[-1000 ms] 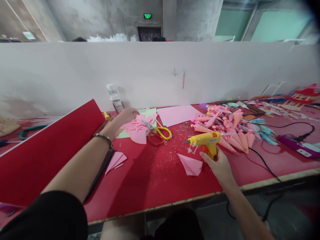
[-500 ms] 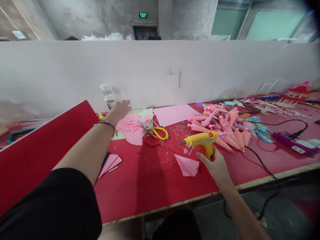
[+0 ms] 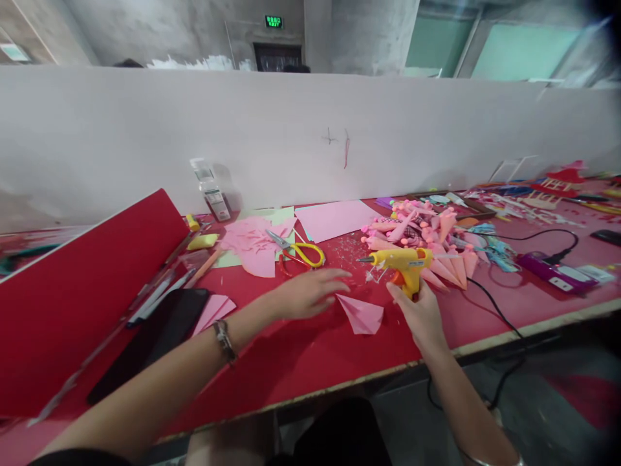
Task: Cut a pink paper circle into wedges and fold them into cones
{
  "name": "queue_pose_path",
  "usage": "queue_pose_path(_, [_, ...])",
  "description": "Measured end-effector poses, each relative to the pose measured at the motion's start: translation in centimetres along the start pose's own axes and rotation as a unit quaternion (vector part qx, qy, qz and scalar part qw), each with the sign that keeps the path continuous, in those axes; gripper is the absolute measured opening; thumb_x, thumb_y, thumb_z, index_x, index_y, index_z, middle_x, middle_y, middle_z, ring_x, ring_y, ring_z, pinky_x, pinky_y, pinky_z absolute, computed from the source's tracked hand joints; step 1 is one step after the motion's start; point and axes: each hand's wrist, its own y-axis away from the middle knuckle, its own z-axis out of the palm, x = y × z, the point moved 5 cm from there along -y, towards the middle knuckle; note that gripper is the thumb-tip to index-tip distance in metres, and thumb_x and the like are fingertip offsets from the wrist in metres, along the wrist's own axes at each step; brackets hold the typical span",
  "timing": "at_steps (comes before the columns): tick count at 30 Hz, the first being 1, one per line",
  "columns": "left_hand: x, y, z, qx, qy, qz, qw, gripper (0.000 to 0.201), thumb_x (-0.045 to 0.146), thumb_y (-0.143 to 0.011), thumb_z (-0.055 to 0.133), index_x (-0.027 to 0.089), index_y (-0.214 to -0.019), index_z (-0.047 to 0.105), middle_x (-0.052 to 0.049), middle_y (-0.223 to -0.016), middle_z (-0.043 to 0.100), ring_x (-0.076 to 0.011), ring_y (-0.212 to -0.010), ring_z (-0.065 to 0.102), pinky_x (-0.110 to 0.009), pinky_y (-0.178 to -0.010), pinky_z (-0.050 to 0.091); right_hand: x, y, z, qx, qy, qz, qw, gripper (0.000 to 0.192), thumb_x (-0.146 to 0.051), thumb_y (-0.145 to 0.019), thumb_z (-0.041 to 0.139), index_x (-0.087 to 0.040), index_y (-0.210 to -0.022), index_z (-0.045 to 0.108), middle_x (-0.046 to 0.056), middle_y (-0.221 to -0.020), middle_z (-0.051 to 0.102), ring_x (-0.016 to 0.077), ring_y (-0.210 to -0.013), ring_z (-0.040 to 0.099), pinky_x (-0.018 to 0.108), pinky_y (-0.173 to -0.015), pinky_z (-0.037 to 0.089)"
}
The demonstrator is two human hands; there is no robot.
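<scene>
A yellow glue gun (image 3: 405, 262) is in my right hand (image 3: 423, 317), fingers wrapped round its handle and the nozzle pointing left. Strings of glue hang near its tip. My left hand (image 3: 313, 292) is over the red table, fingers stretched out and holding nothing. Just right of its fingertips lies a folded pink paper piece (image 3: 363, 315). Behind the left hand are scissors (image 3: 303, 252) with yellow and red handles, their blades on a heap of pink paper scraps (image 3: 250, 239). Pink paper cones (image 3: 436, 233) are piled behind the glue gun.
A black phone (image 3: 160, 336) and pens lie left, beside a slanted red board (image 3: 92, 304). A clear bottle (image 3: 213, 194) stands against the white partition (image 3: 272, 136). On the right are a purple power strip (image 3: 555, 274), a cable and a red pagoda model (image 3: 557, 184).
My left hand has come back from near the bottle, moving right and toward me to beside the folded paper. The glue gun has shifted slightly right in my right hand.
</scene>
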Motion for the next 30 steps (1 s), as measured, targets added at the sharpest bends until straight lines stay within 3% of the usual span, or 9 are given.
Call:
queue_pose_path(2, [1.6,-0.3,1.5,-0.012,0.016,0.029,0.999,0.039,0.023,-0.086,0.034,0.019,-0.124,0.04,-0.006,-0.137,0.034,-0.0151,-0.122,0.034,-0.027,-0.1,0.029,0.2,0.0,-0.1,0.015,-0.008,0.007,1.0,0.04,-0.048,-0.058,0.066,-0.015,-0.078,0.054,-0.004,-0.057,0.049,0.0105,-0.049,0.044,0.023,-0.048,0.04])
queue_pose_path(6, [2.5,0.4,3.2,-0.043,-0.01,0.02,0.999,0.042,0.033,-0.084,0.04,0.019,-0.124,0.041,-0.007,-0.13,0.045,-0.0186,-0.117,0.04,-0.031,-0.1,0.03,0.0,0.1,-0.1,0.011,-0.005,-0.001,1.0,0.039,-0.046,-0.057,0.068,-0.016,-0.077,0.053,-0.004,-0.056,0.048,0.0096,-0.047,0.043,0.022,-0.046,0.038])
queue_pose_path(11, [3.0,2.3,3.8,-0.048,-0.12,-0.082,0.988,0.038,0.034,-0.084,0.04,0.015,-0.115,0.05,-0.011,-0.116,0.052,-0.0216,-0.104,0.049,-0.032,-0.09,0.039,-0.1,0.1,0.0,0.006,0.011,0.004,1.0,0.038,-0.045,-0.057,0.068,-0.016,-0.076,0.053,-0.005,-0.057,0.048,0.0087,-0.045,0.041,0.022,-0.044,0.037])
queue_pose_path(16, [4.1,4.5,3.6,-0.063,-0.211,-0.215,0.952,0.041,0.04,-0.083,0.041,0.009,-0.104,0.056,-0.015,-0.101,0.057,-0.0262,-0.091,0.054,-0.038,-0.078,0.045,-0.3,0.2,0.2,-0.012,0.021,-0.018,1.0,0.038,-0.045,-0.058,0.067,-0.016,-0.078,0.052,-0.003,-0.061,0.049,0.0099,-0.05,0.043,0.023,-0.049,0.039])
queue_pose_path(20, [4.8,7.0,3.1,-0.034,-0.191,-0.271,0.943,0.052,0.051,-0.079,0.043,0.01,-0.109,0.054,-0.016,-0.115,0.053,-0.0289,-0.107,0.048,-0.04,-0.09,0.039,-0.4,0.3,0.5,-0.041,0.05,-0.041,0.997,0.038,-0.046,-0.059,0.066,-0.016,-0.076,0.051,-0.004,-0.059,0.048,0.0117,-0.052,0.046,0.024,-0.049,0.039])
queue_pose_path(24, [4.8,9.6,3.1,-0.039,-0.134,-0.258,0.956,0.064,0.054,-0.081,0.035,0.011,-0.129,0.035,-0.015,-0.135,0.036,-0.0262,-0.123,0.033,-0.038,-0.098,0.033,-0.5,0.4,1.2,-0.103,0.112,-0.077,0.985,0.041,-0.049,-0.057,0.066,-0.017,-0.077,0.05,-0.003,-0.059,0.048,0.0123,-0.05,0.046,0.024,-0.048,0.039])
queue_pose_path(30, [4.0,11.2,3.0,-0.037,-0.081,-0.226,0.97,0.055,0.054,-0.081,0.036,0.033,-0.132,0.03,-0.006,-0.137,0.033,-0.025,-0.125,0.03,-0.044,-0.101,0.027,-1.6,0.7,2.0,-0.163,0.273,-0.142,0.937,0.052,-0.057,-0.055,0.064,-0.017,-0.087,0.052,0.004,-0.072,0.061,0.0205,-0.063,0.056,0.029,-0.055,0.041])
